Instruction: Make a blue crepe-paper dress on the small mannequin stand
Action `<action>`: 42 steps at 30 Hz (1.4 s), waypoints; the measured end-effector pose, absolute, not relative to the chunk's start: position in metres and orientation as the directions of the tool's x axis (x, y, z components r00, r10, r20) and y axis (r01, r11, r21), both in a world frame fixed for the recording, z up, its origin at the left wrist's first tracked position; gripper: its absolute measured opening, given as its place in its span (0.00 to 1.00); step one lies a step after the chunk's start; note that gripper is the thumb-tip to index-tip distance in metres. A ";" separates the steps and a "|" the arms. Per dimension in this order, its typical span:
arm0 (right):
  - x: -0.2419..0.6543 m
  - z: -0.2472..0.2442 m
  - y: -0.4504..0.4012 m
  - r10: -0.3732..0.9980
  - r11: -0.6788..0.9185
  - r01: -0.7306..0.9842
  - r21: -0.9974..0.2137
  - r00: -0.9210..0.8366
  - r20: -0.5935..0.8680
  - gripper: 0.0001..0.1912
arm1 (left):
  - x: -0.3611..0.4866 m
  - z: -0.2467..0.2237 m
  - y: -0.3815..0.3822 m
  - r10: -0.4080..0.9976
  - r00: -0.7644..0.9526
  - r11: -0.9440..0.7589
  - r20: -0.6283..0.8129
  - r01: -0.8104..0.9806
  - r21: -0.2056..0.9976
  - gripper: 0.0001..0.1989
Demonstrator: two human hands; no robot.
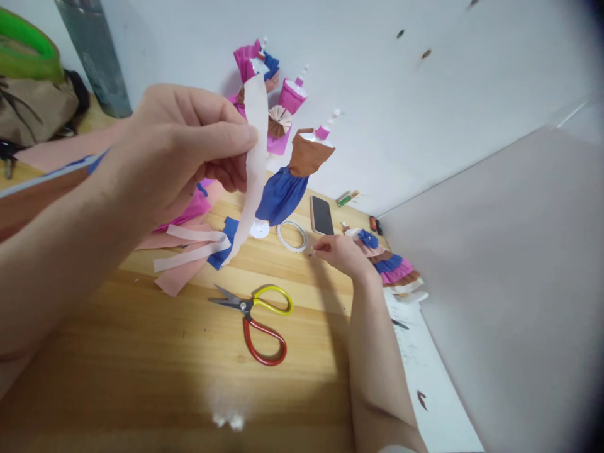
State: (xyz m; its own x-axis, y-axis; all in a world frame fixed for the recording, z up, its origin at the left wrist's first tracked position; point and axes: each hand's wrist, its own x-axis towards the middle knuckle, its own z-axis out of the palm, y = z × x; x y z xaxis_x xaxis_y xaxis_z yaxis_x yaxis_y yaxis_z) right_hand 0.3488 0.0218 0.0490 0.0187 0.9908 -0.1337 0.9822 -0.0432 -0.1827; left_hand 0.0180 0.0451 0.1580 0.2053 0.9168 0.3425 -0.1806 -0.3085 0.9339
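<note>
My left hand (202, 135) is raised over the table, pinching a long pale cream strip (256, 145) between thumb and fingers. The strip hangs down to a blue piece (221, 251) on the table. My right hand (337, 251) is low near the tabletop, its fingertips pinched together just right of a white tape roll (292, 236); something tiny shows at the fingertips, too small to name. Scissors (243, 306) with one yellow and one red handle lie with blades parted. A small figure in a brown top and blue skirt (285, 195) stands behind the roll.
More small dressed figures (292, 94) are against the wall. A phone (322, 215) lies behind my right hand, with a layered colourful skirt (394, 267) to its right. Pink strips (177, 274) lie at left; a bottle (101, 63) and bag (35, 107) stand at back left.
</note>
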 end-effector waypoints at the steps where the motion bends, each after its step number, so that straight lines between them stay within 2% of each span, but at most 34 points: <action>1: 0.350 0.046 0.022 0.989 -0.047 0.983 -0.180 0.021 -0.144 0.05 | 0.018 0.157 0.045 0.914 0.207 -0.315 0.350 -0.183 0.931 0.08; 5: 0.353 0.031 0.027 0.987 -0.036 0.975 -0.218 0.001 -0.159 0.03 | 0.016 0.153 0.045 0.886 0.247 -0.343 0.393 -0.224 0.912 0.08; 11: 0.356 0.023 0.031 0.995 0.005 0.930 -0.368 -0.040 -0.088 0.06 | 0.014 0.153 0.045 0.895 0.272 -0.300 0.354 -0.223 0.928 0.09; 16: 0.353 0.029 0.030 0.999 -0.023 0.847 -0.532 0.043 0.026 0.05 | 0.015 0.154 0.044 0.900 0.263 -0.299 0.348 -0.208 0.931 0.09; 21: 0.345 0.030 0.031 0.975 -0.088 0.793 -0.603 0.193 0.111 0.10 | 0.016 0.155 0.042 0.898 0.269 -0.297 0.348 -0.212 0.931 0.09; 27: 0.339 0.038 0.027 0.958 -0.115 0.786 -0.608 0.250 0.142 0.17 | 0.020 0.156 0.044 0.900 0.309 -0.239 0.306 -0.236 0.942 0.10; 32: 0.336 0.044 0.025 0.962 -0.104 0.835 -0.540 0.222 0.158 0.24 | 0.022 0.156 0.045 0.902 0.380 -0.151 0.206 -0.168 0.974 0.13; 35: 0.337 0.047 0.023 0.972 -0.110 0.860 -0.499 0.197 0.125 0.28 | 0.022 0.155 0.046 0.896 0.392 -0.159 0.209 -0.156 0.975 0.13; 38: 0.339 0.053 0.020 0.971 -0.114 0.876 -0.469 0.199 0.135 0.27 | 0.022 0.153 0.047 0.884 0.415 -0.163 0.214 -0.155 0.974 0.12; 42: 0.336 0.063 0.019 0.950 -0.103 0.883 -0.457 0.224 0.218 0.20 | 0.023 0.149 0.049 0.866 0.453 -0.165 0.209 -0.135 0.977 0.11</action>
